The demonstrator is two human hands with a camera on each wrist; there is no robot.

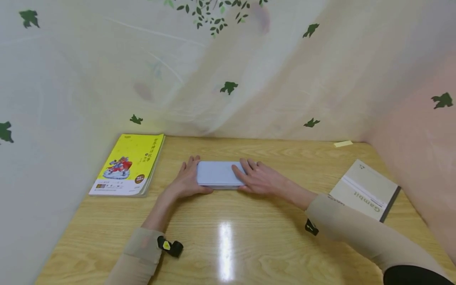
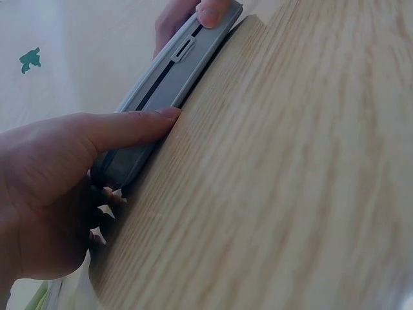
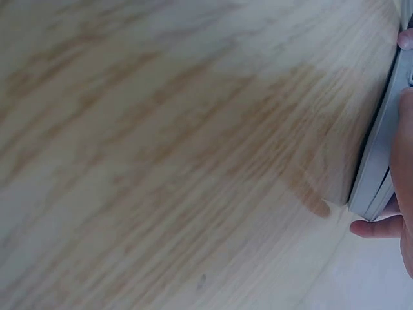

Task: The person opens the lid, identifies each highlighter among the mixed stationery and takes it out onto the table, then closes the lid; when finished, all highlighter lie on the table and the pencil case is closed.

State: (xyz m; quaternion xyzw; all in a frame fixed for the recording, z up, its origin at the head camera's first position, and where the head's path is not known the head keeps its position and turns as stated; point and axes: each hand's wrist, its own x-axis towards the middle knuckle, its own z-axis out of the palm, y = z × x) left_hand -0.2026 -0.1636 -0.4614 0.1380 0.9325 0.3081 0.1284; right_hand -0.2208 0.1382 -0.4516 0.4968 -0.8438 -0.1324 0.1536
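A flat, light-blue case (image 1: pixel 217 173) lies in the middle of the wooden table in the head view. My left hand (image 1: pixel 187 182) grips its left end, thumb along the front side and fingers round the end. At the right end my right hand (image 1: pixel 261 179) holds it, some fingers over the top and the thumb at the front. From the left wrist, the case's grey front side (image 2: pixel 200 55) shows a dark slot with a small rectangular clasp (image 2: pixel 184 49). The right wrist view catches only part of the case (image 3: pixel 374 171) at its right edge, beside the hand (image 3: pixel 403 174).
A yellow-covered book (image 1: pixel 130 166) lies at the left of the table (image 1: pixel 270 241). To the right, near my sleeve, is a grey notebook (image 1: pixel 367 190) marked "Gambit". A pale strip of tape (image 1: pixel 343 144) sits at the back edge. Curtains with leaf prints stand behind and beside the table.
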